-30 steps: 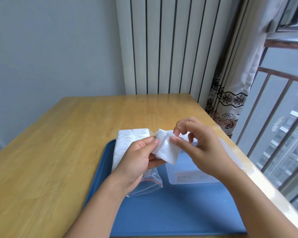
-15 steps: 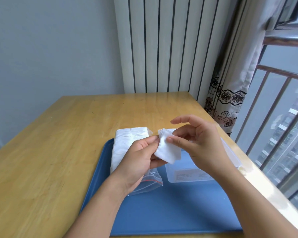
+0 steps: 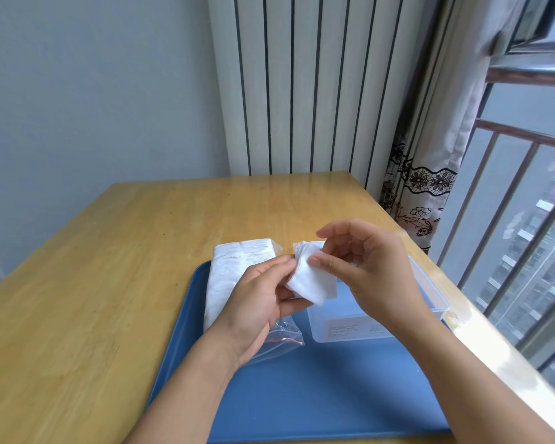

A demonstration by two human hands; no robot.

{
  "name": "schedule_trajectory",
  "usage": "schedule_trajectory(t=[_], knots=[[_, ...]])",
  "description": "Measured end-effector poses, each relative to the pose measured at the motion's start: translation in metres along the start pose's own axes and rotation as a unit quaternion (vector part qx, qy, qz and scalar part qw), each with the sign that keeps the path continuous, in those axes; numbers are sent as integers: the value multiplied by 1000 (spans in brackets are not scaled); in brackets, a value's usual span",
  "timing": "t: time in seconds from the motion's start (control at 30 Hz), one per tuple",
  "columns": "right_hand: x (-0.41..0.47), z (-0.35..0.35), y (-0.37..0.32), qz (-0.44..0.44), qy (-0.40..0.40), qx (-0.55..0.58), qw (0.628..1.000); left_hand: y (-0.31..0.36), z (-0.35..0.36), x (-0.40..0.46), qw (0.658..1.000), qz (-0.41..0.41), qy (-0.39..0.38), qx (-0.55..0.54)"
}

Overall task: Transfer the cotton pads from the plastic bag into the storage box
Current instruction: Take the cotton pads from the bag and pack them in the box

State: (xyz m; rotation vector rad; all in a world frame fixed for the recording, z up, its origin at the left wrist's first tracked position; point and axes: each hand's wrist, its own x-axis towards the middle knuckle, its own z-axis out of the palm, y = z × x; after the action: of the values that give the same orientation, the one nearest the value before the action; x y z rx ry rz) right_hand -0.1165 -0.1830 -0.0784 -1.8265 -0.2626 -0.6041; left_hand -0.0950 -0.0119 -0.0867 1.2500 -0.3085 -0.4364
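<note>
A small stack of white cotton pads [image 3: 313, 283] is held above the blue tray [image 3: 318, 395]. My left hand [image 3: 260, 302] grips its left edge between thumb and fingers. My right hand [image 3: 366, 267] pinches the stack's top with the thumb, its other fingers curled above. The clear plastic bag [image 3: 237, 267], full of white pads, lies on the tray's left side, its red-striped zip mouth [image 3: 282, 341] under my left wrist. The clear storage box [image 3: 426, 293] stands open on the tray, just below and right of the held pads, partly hidden by my right hand.
The tray sits on a wooden table [image 3: 109, 267]. A white radiator [image 3: 302, 84] stands behind the table, with a curtain [image 3: 430, 155] and a barred window [image 3: 526, 235] along the right edge.
My right hand's index and middle fingers have lifted off the stack and spread upward; the thumb stays on the pads. The left hand keeps its grip.
</note>
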Motion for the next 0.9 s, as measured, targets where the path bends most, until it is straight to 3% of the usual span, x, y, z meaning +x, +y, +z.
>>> schedule_trajectory(t=[0.33,0.9], knots=[[-1,2,3,-90,7,-86,992,1,0,1,1000,0,11,-5],[-2,-5,-1,-82,-46,-94,991,4,-2,0,999,-12,18,-23]])
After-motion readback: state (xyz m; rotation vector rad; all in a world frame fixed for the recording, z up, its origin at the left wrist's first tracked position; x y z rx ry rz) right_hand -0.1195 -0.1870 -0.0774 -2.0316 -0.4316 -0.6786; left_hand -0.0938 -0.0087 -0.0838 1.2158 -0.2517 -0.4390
